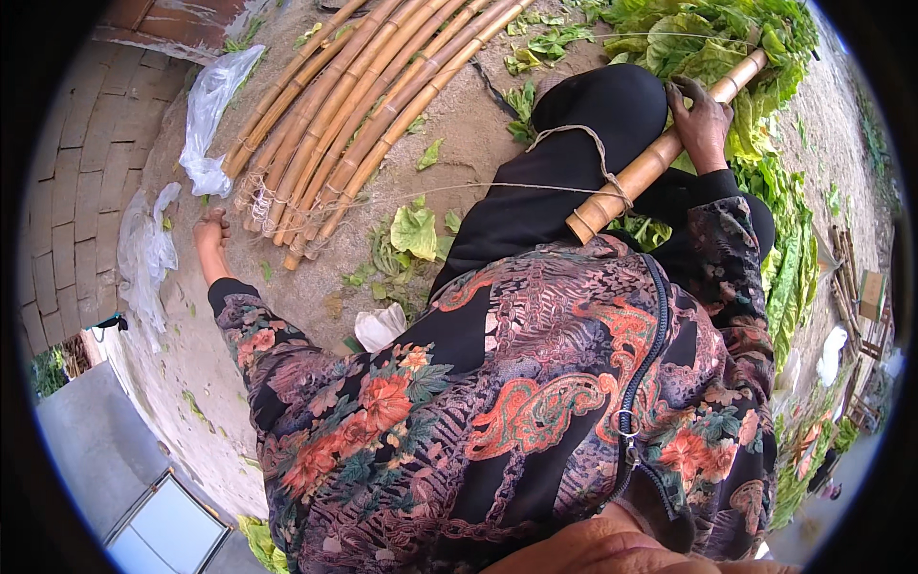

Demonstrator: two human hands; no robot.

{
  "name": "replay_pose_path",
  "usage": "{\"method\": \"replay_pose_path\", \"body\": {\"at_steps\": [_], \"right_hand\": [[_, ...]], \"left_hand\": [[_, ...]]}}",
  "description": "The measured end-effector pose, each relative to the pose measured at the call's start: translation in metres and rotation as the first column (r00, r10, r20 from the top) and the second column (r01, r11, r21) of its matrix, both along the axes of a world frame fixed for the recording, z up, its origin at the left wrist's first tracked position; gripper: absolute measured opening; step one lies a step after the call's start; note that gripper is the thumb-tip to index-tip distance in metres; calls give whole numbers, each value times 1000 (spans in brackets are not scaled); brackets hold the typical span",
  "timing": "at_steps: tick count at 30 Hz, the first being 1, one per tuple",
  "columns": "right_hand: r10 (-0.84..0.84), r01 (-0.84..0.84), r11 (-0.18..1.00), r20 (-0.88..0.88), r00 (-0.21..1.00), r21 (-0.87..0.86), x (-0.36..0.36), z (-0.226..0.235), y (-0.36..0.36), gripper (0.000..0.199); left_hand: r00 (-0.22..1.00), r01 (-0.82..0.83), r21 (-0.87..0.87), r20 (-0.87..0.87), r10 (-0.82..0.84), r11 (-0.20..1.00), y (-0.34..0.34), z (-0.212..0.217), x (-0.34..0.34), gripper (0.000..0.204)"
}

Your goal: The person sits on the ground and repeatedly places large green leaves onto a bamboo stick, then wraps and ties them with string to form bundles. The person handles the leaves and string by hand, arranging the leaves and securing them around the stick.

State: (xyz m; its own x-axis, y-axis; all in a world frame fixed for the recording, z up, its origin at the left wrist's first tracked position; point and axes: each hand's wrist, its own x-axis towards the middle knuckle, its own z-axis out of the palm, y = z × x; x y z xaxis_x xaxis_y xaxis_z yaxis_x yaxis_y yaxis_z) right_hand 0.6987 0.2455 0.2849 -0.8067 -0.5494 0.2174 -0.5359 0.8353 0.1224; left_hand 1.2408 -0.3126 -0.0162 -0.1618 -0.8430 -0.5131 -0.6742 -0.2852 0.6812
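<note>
My right hand (703, 124) is wrapped round a thick bamboo pole (650, 168) that slants across my lap. Loops of twine (601, 158) circle the pole's near end, and a thin strand stretches left from it toward a bundle of bamboo poles (356, 113) on the ground. Out to the left, my left hand (211, 232) is low beside the tied ends of that bundle, its fingers curled. What they hold, if anything, is too small to make out. Large green and yellow leaves (688, 43) lie heaped beyond and beside my right hand.
Crumpled clear plastic (218, 105) lies along the bundle's left side, by a brick-paved strip (91, 191). Loose leaves (413, 230) are scattered on the sandy ground between the bundle and my black-trousered legs (598, 105). Wooden sticks (846, 263) lie at far right.
</note>
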Motion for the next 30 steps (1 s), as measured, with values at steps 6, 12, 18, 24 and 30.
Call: {"method": "replay_pose_path", "body": {"at_steps": [6, 12, 18, 24, 30], "right_hand": [[355, -350, 934, -85, 931, 63, -3, -20, 22, 33], [528, -499, 821, -36, 849, 278, -5, -11, 36, 26], [347, -362, 927, -136, 928, -104, -2, -8, 60, 48], [338, 734, 252, 768, 543, -630, -17, -14, 116, 56], [662, 928, 145, 731, 167, -343, 17, 50, 106, 29]], "left_hand": [[587, 808, -238, 412, -697, 539, 123, -29, -172, 37], [311, 853, -421, -65, -948, 309, 202, 149, -313, 36], [13, 789, -590, -261, -965, 170, 307, 163, -284, 28], [284, 913, -125, -486, -827, 387, 371, 63, -190, 28], [702, 706, 426, -321, -635, 566, 378, -31, -18, 29]]}}
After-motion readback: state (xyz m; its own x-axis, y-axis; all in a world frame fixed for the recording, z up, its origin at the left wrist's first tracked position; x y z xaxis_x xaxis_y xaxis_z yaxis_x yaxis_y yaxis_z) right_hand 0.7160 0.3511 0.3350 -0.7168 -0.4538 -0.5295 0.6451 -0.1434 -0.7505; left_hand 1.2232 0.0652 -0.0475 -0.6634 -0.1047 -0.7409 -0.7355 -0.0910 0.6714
